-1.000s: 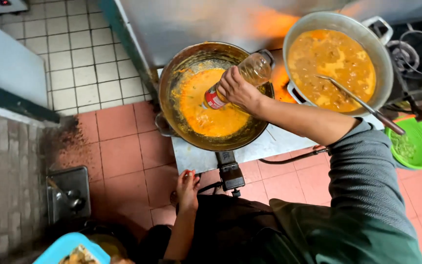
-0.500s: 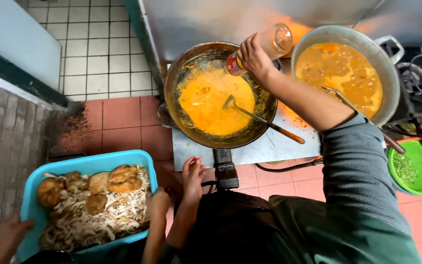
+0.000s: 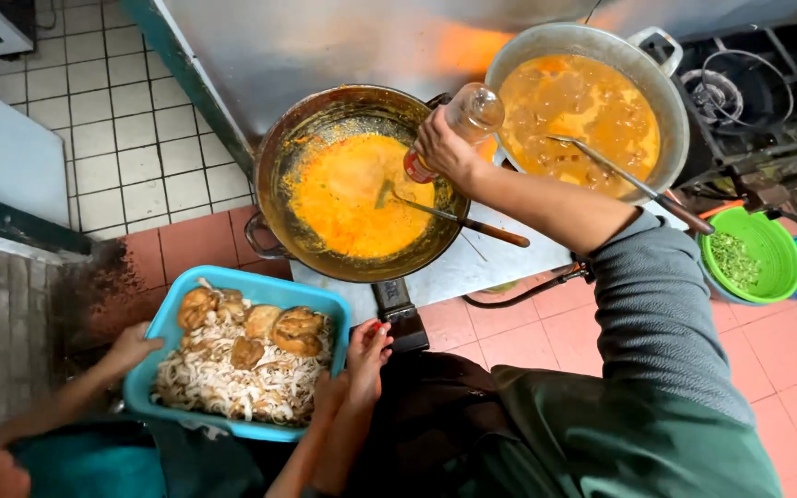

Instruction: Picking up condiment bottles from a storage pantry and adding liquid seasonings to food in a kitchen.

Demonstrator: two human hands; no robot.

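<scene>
My right hand (image 3: 445,148) grips a clear bottle (image 3: 468,118) with a red cap, tilted neck-down over a dark wok (image 3: 274,175) of orange sauce. A long-handled ladle (image 3: 458,219) lies in the wok with its handle pointing right. My left hand (image 3: 368,350) is low, just beside the stove's black control knob (image 3: 400,318) and the right edge of a blue tub (image 3: 260,284), holding nothing. The tub is filled with pale noodle-like strips and fried brown pieces. Another person's hands (image 3: 131,349) hold it from both sides.
A large metal pot (image 3: 666,120) of orange curry with a ladle in it stands at the right. A green bowl (image 3: 772,242) of chopped greens sits beside it, with a gas burner (image 3: 726,92) behind. Red floor tiles lie below and a steel splashback behind the wok.
The blue tub has come further up into view, closer to the wok. My right hand has drawn the tilted bottle slightly toward the wok's right rim. My left hand stays by the knob.
</scene>
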